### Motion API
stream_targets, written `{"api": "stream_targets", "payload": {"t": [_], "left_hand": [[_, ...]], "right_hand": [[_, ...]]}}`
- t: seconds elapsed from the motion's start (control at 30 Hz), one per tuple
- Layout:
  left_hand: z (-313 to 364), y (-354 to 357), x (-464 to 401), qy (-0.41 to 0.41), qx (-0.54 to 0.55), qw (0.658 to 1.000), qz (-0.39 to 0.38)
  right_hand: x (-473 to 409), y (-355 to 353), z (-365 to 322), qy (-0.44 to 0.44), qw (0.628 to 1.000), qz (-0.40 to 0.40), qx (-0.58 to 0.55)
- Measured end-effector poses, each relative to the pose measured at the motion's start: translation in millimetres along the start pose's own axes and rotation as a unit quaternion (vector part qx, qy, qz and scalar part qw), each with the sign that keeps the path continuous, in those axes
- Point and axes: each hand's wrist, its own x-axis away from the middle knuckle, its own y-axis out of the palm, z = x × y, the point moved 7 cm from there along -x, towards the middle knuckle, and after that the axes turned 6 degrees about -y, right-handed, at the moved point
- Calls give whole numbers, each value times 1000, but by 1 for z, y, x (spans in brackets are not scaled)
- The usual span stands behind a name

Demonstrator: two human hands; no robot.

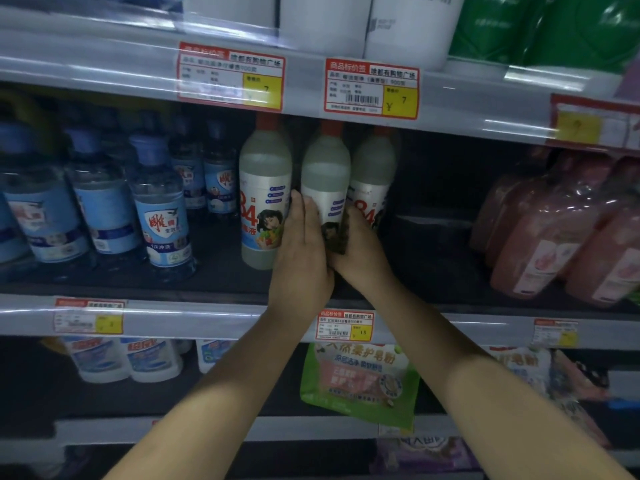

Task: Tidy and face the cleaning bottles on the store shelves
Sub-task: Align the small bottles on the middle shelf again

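**Operator:** On the middle shelf (207, 271), the middle bottle (325, 181) of three white, red-capped bottles is held between both hands. The left hand (301, 251) lies flat-fingered along its left side, fingers extended and pressing. The right hand (356, 244) wraps the lower right side, fingers curled round the body. Confirm hazards.

**Supervisor:** Hazard one: tipping. The bottle is tall and narrow and is held low on the body, so a sharp twist could, in my judgement, rock the top against the left bottle (265, 188) or the right bottle (372, 181), both of which stand just beside it. Hazard two: the left hand's back sits against the left bottle's label, so sideways pressure may turn that bottle off its facing. Hazard three: the caps stand close under the upper shelf rail (450, 98); lifting rather than rotating risks a strike there.

**Operator:** Describe the item's condition.

**Supervisor:** Translucent upper body with pale liquid visible and a white printed label below. Its label shows only small blue marks and part of a dark picture, while the neighbours show a large red "84" forwards. Judgement: it is turned partly away and needs rotation to match.

**Operator:** Surroundings?

**Supervisor:** Blue-labelled clear bottles (162, 216) stand to the left and pink bottles (554, 237) well apart to the right, with a dark gap between.
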Motion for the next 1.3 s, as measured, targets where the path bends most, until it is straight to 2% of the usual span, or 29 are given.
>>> {"api": "stream_targets", "payload": {"t": [0.23, 0.3, 0.4, 0.5, 0.63, 0.83, 1.3], "left_hand": [[-2, 0, 2, -19, 51, 998, -19], [-3, -4, 2, -22, 67, 997, -7], [-4, -13, 3, -19, 90, 995, 27], [-3, -17, 6, -17, 85, 995, 49], [0, -15, 7, -6, 80, 996, 43], [3, -12, 9, 5, 64, 998, 27], [2, -6, 7, 20, 6, 999, 40]], "right_hand": [[-1, 7, 11, 41, 999, -17, 2], [-2, 6, 13, 60, 998, -21, 3], [3, 6, 15, 85, 994, -44, -53], [5, 6, 12, 73, 993, -56, -74], [1, 7, 12, 59, 997, -38, -23], [4, 6, 15, 72, 995, -29, -66], [4, 11, 8, 55, 995, -63, -62]]}}
